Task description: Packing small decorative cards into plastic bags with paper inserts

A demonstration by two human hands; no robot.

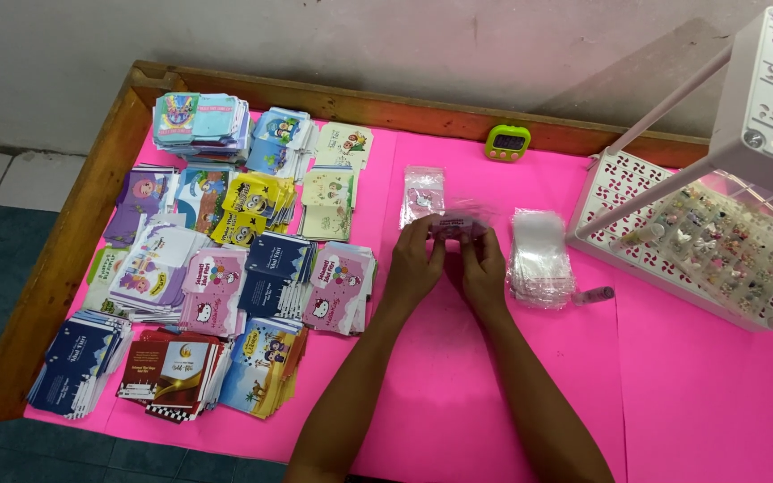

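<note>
Both hands, left hand (415, 261) and right hand (485, 268), pinch a small pink packet (458, 224).

Card stacks (225, 268) left; rack (673, 233) right of bags (539, 255).

Both hands, left (415, 259) and right (483, 268), around a small pink packet (458, 224) above pink table (700, 394).

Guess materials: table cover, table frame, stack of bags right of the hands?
Table cover: looks like matte pink paper sheets; seams show between them. Table frame: brown wood, visible grain, dull finish. Stack of bags: thin clear plastic film, likely; glossy, see-through, crinkled edges.
</note>
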